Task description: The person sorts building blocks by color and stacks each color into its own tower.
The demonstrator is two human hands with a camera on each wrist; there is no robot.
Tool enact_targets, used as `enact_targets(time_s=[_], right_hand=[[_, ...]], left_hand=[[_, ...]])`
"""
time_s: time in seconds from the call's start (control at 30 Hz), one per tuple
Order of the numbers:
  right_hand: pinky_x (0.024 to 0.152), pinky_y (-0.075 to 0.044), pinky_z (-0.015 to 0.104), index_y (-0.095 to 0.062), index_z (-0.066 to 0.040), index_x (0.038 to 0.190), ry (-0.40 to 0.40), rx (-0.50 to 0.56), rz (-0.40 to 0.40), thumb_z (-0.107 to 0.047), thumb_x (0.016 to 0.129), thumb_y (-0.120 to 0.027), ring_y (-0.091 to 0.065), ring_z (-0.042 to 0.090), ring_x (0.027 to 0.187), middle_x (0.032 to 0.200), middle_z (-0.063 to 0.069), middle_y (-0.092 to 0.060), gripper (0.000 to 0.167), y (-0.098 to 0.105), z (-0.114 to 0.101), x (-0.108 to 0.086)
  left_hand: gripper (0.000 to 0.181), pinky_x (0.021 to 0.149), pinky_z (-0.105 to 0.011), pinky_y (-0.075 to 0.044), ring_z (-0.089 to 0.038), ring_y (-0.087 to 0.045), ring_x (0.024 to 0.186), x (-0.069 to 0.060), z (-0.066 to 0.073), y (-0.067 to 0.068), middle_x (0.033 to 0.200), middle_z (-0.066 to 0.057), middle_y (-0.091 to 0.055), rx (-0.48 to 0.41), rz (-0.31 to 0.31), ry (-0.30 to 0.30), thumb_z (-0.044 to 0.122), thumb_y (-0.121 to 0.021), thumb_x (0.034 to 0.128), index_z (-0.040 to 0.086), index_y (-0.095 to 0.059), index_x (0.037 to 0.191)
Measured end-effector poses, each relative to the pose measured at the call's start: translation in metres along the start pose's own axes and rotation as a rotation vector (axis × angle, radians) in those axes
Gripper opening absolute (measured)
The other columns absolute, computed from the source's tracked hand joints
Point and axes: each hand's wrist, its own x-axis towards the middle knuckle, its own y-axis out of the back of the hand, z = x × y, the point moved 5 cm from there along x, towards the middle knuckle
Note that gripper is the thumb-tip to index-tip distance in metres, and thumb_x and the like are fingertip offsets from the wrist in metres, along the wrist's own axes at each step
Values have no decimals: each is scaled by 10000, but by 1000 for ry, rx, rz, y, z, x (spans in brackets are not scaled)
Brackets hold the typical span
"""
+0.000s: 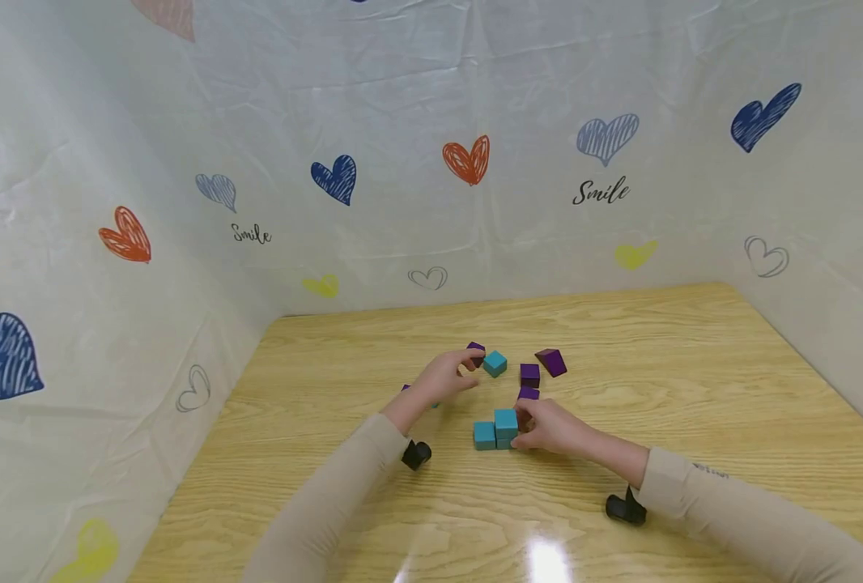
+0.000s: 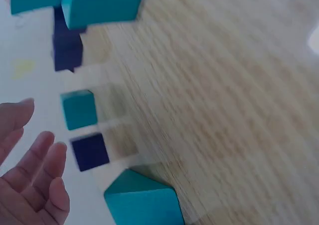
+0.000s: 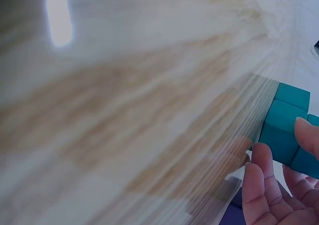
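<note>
My right hand point(image 1: 555, 425) grips a teal cube point(image 1: 506, 422) from the right, at the top of a small stack. In the right wrist view, the thumb lies on the teal blocks point(image 3: 283, 130) and the other fingers curl by their side. Another teal cube point(image 1: 485, 436) sits directly left of the stack. Farther back, my left hand point(image 1: 442, 380) hovers with loosely bent fingers, holding nothing. Nearest to it are a purple block point(image 1: 477, 350) and a single teal cube point(image 1: 495, 363). In the left wrist view, those fingers are apart from the purple cube point(image 2: 90, 151).
Behind the right hand stand two purple blocks point(image 1: 529, 374), and a purple wedge point(image 1: 551, 362) lies farther right. A teal triangular block point(image 2: 144, 200) shows in the left wrist view; my left forearm partly hides blocks in the head view. A white heart-printed sheet point(image 1: 395, 235) borders the wooden table point(image 1: 657, 364).
</note>
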Motion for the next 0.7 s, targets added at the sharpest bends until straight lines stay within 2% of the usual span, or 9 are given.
enact_targets(time_s=[0.1, 0.2, 0.33, 0.37, 0.43, 0.47, 0.53, 0.57, 0.7], right_hand=[[595, -428, 221, -558, -66, 860, 0, 3, -2, -155, 753, -747, -493, 104, 691, 791, -8, -592, 234, -1, 1, 0], [606, -437, 224, -563, -64, 873, -1, 8, -2, -158, 753, -747, -506, 107, 710, 807, -3, -602, 239, -1, 1, 0], [622, -441, 228, -570, -66, 891, -11, 10, 0, -163, 753, -748, -512, 107, 728, 826, -7, -608, 245, -1, 2, -1], [623, -441, 228, -571, -66, 893, -13, 11, 2, -164, 753, -748, -512, 108, 728, 826, -8, -607, 246, -1, 2, -1], [625, -438, 229, -570, -68, 895, -17, 11, 3, -168, 754, -748, -507, 108, 726, 826, -11, -605, 248, -2, 3, -1], [627, -438, 230, -571, -68, 895, -17, 12, 5, -168, 752, -749, -506, 108, 726, 826, -11, -605, 250, -1, 4, -1], [630, -438, 230, -570, -70, 893, -16, 9, 6, -169, 752, -749, -508, 108, 729, 826, -12, -605, 249, -1, 4, 0], [632, -440, 230, -571, -70, 893, -15, 7, 6, -168, 751, -750, -512, 108, 733, 828, -11, -607, 249, -1, 4, 0], [641, -446, 229, -574, -67, 896, -8, 1, 7, -163, 749, -751, -525, 107, 745, 835, -9, -613, 249, 1, 3, 1]], left_hand=[[543, 562, -215, -375, -114, -452, 607, 13, -6, -5, 916, -41, -590, 83, -61, -1, 150, -604, 884, 180, -407, 1389], [590, 529, -207, -347, -96, -401, 540, 21, -10, -11, 698, 15, -492, 111, -126, 27, 163, -596, 887, 239, -350, 1418], [606, 551, -226, -346, -111, -391, 539, 29, -9, -18, 621, 31, -386, 119, -174, 58, 209, -570, 909, 295, -288, 1438], [603, 604, -231, -392, -115, -457, 597, 30, -8, -19, 673, 24, -467, 115, -174, 66, 212, -565, 913, 299, -284, 1439], [590, 764, -268, -447, -138, -562, 802, 32, -5, -20, 906, -9, -605, 117, -165, 82, 220, -556, 920, 302, -287, 1438], [584, 852, -299, -445, -158, -578, 927, 33, -4, -20, 1049, -31, -622, 121, -156, 93, 220, -555, 920, 304, -292, 1435], [567, 998, -367, -371, -197, -498, 1172, 35, -3, -22, 1315, -49, -517, 129, -143, 114, 222, -549, 923, 308, -308, 1429], [560, 1025, -386, -345, -209, -449, 1237, 36, -3, -23, 1379, -52, -458, 133, -139, 121, 226, -548, 923, 312, -314, 1426], [533, 1020, -370, -352, -202, -441, 1247, 43, -7, -29, 1372, -33, -467, 175, -122, 123, 252, -551, 920, 324, -350, 1408]])
